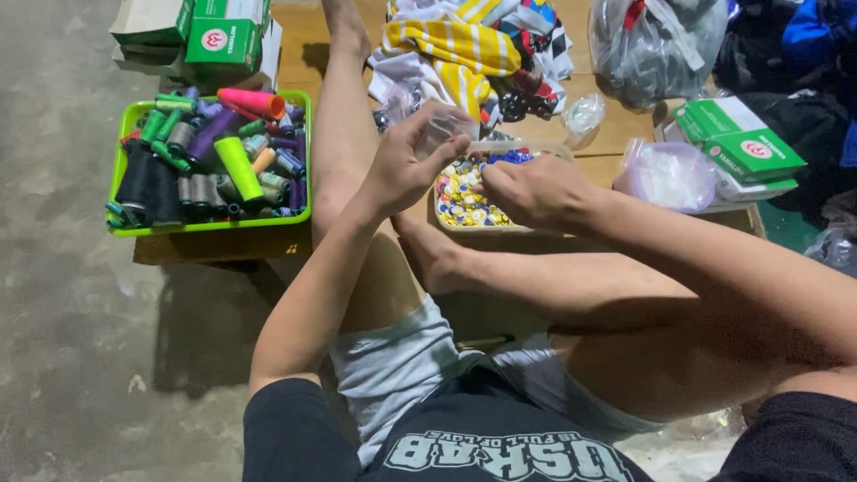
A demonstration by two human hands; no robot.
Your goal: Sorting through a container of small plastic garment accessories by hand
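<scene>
I see the low wooden worktop (625, 134), then the tray of buttons (469, 198) under my right hand (534, 189), its grip apparently pinching buttons. My left hand (406, 170) clasps a clear bag (442, 125); tilting could spill.

Head camera looks steeply down, close over lap.

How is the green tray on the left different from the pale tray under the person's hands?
The green tray is bright green and holds thread spools lying in a heap; the pale tray is whitish and holds small, flat, mostly yellow and blue buttons. The green tray sits untouched, while the right hand reaches into the pale tray and the left hand holds a small clear bag above it. Both rest on the low wooden platform.
</scene>
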